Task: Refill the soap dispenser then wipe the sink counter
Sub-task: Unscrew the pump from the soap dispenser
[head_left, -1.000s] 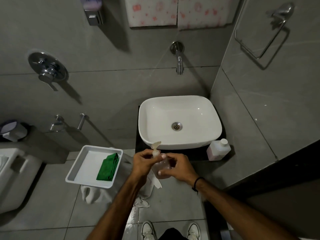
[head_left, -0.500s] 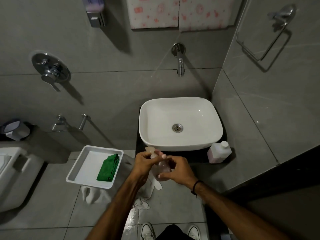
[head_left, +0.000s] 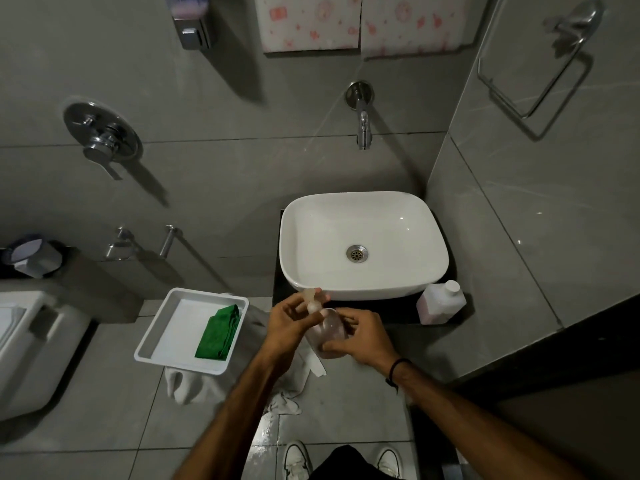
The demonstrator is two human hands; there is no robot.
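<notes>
head | left hand grips pump top | right hand wraps soap dispenser | before sink

a small tiled bathroom: white basin, wall tap, probably a toilet at left.

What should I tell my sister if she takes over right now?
Left hand grips the pump top; right hand holds the clear dispenser bottle, in front of the sink.
Refill bottle stands capped on the dark counter, right of the sink.
Green cloth lies in the white tray.
Done: nothing visibly finished.
Left: open, pour, close, wipe counter.
</notes>
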